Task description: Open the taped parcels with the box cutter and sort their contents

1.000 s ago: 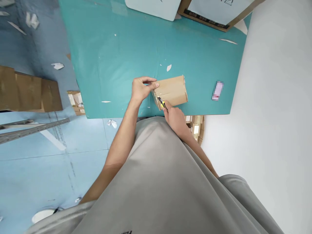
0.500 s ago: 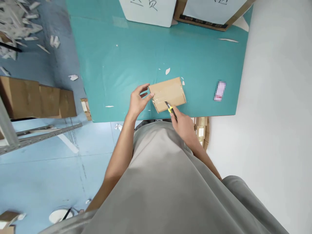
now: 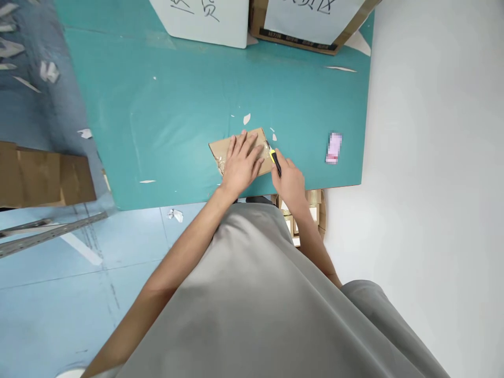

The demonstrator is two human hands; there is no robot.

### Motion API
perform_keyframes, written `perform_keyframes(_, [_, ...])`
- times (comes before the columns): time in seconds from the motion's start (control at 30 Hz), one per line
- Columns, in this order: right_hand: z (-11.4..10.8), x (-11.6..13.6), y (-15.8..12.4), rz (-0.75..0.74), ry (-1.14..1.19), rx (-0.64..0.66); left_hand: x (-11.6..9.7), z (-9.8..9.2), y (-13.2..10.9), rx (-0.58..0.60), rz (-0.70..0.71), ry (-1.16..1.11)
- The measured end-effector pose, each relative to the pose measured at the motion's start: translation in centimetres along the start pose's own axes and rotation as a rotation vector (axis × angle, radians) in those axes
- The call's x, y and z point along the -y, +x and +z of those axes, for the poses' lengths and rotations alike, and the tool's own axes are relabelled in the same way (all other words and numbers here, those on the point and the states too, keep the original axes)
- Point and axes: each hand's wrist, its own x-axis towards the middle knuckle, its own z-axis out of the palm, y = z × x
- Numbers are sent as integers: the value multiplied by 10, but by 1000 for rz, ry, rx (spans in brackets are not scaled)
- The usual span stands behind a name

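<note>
A small brown cardboard box (image 3: 220, 149) lies near the front edge of the green table (image 3: 177, 115). Across its top my left hand (image 3: 241, 165) is laid flat with the fingers spread, hiding the box's middle. My right hand (image 3: 289, 181) is closed around a yellow and black utility knife (image 3: 275, 160). The blade's tip meets the right end of the box, by a strip of shiny tape (image 3: 266, 146). Crumpled clear tape (image 3: 220, 161) shows at the left end.
At the back stand a white container (image 3: 212, 26) and a cardboard box with a white sheet (image 3: 303, 23). A blurred pink item (image 3: 334, 148) lies to the right. Paper scraps (image 3: 247, 119) dot the table. Larger boxes (image 3: 47, 176) are on the left; a white wall (image 3: 425, 157) borders the right.
My left hand has moved from the box's left end onto its top. The knife has shifted from the front of the top to the right end. The whole view has slid sideways.
</note>
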Motion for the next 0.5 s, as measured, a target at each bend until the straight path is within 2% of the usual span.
perform_keyframes(0.3, [-6,18,7,63,-146,68,3,-1,-3,-22,-13,-66])
perform_keyframes(0.5, [-18,27,-6,157,-216,155,2,3,-2,-29,-19,-114])
